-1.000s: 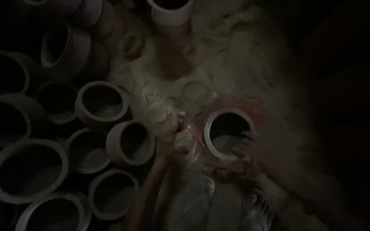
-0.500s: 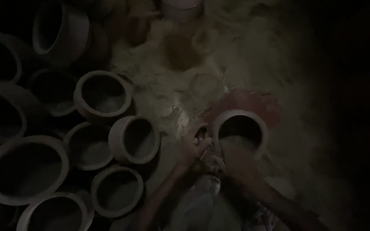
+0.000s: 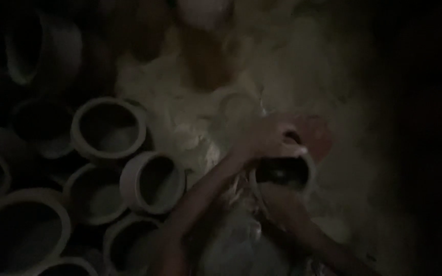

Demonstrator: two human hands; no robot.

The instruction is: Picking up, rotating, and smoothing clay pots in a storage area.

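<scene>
keep your left hand (image 3: 269, 137) curled firmly over the pot (image 3: 282, 174) rim (right hand (image 3: 282, 202) grip unclear) and steady it.

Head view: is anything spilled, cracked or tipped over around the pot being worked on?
Nothing clearly stands out. Both hands, left and right, are on the pot, which sits mouth up. The pots on the left lean at mixed angles against each other, but none shows a break. The picture is too dark to rule out cracks.
</scene>
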